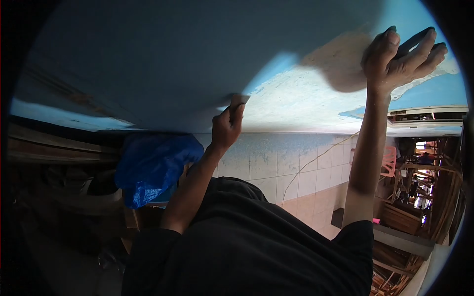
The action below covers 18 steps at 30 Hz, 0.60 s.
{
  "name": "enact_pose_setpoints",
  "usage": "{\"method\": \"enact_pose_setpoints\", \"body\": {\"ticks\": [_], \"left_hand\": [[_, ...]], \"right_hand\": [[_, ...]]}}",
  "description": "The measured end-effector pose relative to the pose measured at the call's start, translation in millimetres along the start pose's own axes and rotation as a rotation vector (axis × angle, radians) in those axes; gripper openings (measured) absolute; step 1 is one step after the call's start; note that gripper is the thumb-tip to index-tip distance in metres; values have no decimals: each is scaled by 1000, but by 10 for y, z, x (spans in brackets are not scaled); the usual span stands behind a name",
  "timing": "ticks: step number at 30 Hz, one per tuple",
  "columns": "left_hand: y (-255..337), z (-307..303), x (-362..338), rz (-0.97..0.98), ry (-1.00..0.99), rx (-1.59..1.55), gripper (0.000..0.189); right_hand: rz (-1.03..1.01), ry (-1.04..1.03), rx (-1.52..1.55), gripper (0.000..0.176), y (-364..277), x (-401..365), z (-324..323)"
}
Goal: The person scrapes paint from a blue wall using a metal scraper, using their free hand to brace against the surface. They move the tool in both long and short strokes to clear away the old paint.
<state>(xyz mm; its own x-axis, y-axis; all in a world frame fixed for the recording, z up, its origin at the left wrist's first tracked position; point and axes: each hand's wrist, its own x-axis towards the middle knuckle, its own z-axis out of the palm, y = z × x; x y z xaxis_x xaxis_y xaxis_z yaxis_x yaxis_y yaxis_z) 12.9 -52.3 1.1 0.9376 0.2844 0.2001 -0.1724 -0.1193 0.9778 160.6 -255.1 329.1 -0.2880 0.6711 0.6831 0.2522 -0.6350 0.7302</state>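
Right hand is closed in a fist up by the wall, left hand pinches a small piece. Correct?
Not quite: in the head view the right hand is open, fingers apart. The left hand does pinch a small piece.

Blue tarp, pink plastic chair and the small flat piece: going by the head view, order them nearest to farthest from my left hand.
1. Small flat piece, gripped in left hand.
2. Blue tarp, lower left.
3. Pink plastic chair, far right.
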Motion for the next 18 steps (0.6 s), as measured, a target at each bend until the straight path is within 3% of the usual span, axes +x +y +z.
{"method": "enact_pose_setpoints", "body": {"ticks": [3,6,8,10,13,18], "left_hand": [[247,-24,102,53,-27,12,37],[-62,-11,-32,13,39,25,37],[-106,3,-63,-25,28,28,38],[-44,7,-56,-8,34,20,38],[270,10,58,-54,-63,-7,38],[71,61,-34,-42,9,25,37]], "right_hand": [[60,-38,25,59,-59,-28,-62],[180,-32,51,61,-164,122,-35],[185,-10,54,59,-179,166,-41],[15,-50,-13,60,-67,45,-24],[36,-63,13,57,-131,5,-35],[157,-19,100,55,-169,159,-29]]}}
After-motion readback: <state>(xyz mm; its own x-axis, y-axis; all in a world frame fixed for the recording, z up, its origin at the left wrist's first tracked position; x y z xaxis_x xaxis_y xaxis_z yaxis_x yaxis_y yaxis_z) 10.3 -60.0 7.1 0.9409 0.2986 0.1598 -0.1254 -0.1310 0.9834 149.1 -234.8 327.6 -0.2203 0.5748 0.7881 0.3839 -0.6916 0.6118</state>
